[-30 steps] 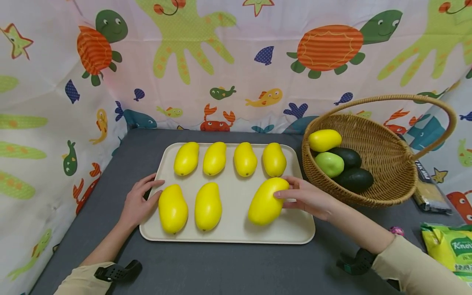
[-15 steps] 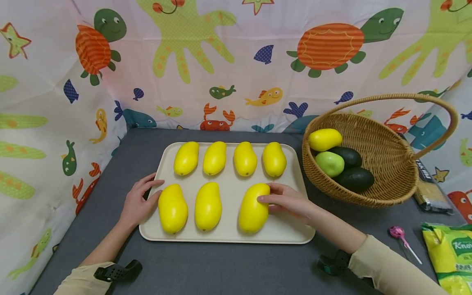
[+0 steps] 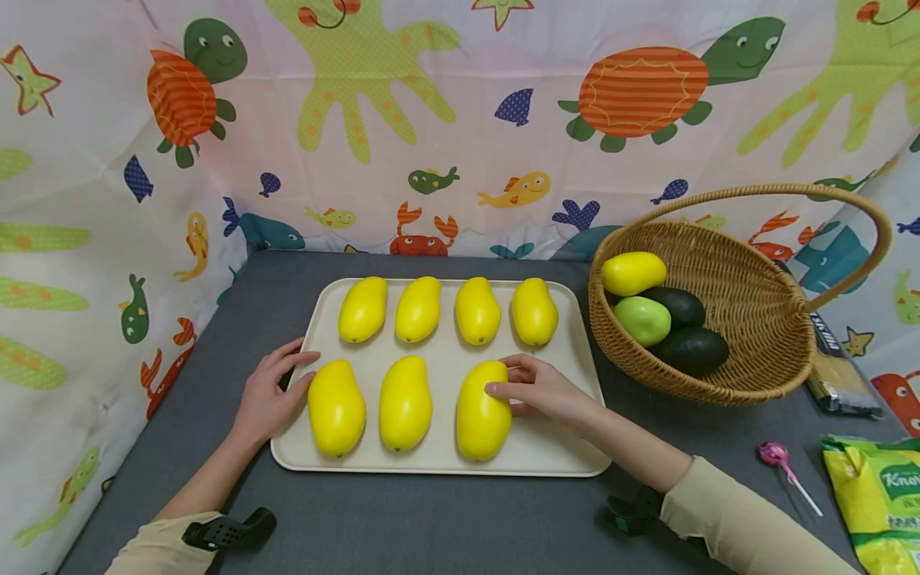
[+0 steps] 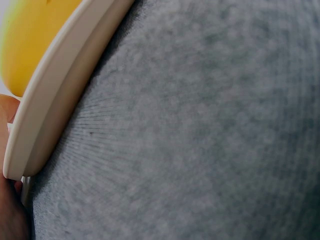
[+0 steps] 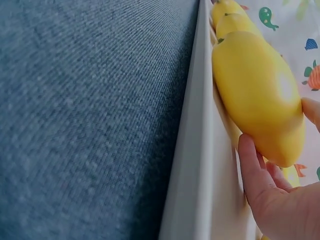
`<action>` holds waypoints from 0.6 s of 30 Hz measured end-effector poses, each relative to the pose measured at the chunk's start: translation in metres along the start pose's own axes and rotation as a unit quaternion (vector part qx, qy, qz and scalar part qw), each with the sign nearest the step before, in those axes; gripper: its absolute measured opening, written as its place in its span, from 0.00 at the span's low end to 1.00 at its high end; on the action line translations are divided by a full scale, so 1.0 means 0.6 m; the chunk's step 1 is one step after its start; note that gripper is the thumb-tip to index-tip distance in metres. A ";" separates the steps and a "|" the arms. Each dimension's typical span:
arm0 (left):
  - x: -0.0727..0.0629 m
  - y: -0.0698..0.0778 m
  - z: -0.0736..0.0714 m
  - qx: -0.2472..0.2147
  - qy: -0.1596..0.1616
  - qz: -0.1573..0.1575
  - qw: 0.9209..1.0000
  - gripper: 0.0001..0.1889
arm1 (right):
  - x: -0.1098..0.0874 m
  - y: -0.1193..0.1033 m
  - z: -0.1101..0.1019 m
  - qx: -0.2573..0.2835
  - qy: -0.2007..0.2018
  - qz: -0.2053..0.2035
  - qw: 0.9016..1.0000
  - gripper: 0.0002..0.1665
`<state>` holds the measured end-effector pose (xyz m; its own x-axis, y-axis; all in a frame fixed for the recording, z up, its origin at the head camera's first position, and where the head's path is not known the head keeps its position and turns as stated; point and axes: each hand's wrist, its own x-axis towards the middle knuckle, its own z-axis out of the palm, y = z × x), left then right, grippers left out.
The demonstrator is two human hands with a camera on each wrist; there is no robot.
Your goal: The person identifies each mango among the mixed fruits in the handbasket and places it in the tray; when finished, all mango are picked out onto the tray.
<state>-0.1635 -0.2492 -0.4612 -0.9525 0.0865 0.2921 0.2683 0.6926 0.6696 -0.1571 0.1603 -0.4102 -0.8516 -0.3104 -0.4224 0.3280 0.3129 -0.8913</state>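
Note:
Two rows of yellow mangoes lie on a cream tray [image 3: 446, 461]. At the front right, my right hand [image 3: 549, 395] holds a mango [image 3: 483, 415] by its upper right side, thumb on top. The right wrist view shows that mango [image 5: 260, 95] between the thumb and the fingertips [image 5: 246, 145], close over the tray floor. My left hand [image 3: 269, 395] holds the tray's left rim, its thumb beside the front-left mango [image 3: 336, 409]. Only part of the left hand [image 4: 11, 210] shows in the left wrist view, around the tray rim [image 4: 55, 80].
Right of the tray, a tilted wicker basket [image 3: 755, 319] holds a yellow mango [image 3: 634, 274], a green fruit [image 3: 642, 321] and two dark avocados [image 3: 690, 351]. A pink lollipop [image 3: 775, 454], a yellow packet [image 3: 873, 495] and another packet [image 3: 837, 379] lie farther right.
My right hand has brought its mango left and toward me, turning it more upright, in line with the front row. The lollipop has come into view. The left hand stays put.

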 end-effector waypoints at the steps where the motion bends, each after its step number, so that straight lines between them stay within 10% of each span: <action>1: 0.000 0.000 0.000 0.002 0.000 0.000 1.000 0.16 | 0.001 0.000 0.001 -0.008 0.001 -0.003 1.000 0.41; 18: 0.001 -0.007 0.000 0.002 0.001 0.002 1.000 0.16 | 0.013 -0.005 0.013 -0.092 0.029 -0.010 0.995 0.34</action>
<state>-0.1654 -0.2522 -0.4636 -0.9513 0.0884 0.2954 0.2714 0.6947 0.6662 -0.1617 0.1500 -0.4119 -0.8816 -0.2673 -0.3890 0.2342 0.4678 -0.8522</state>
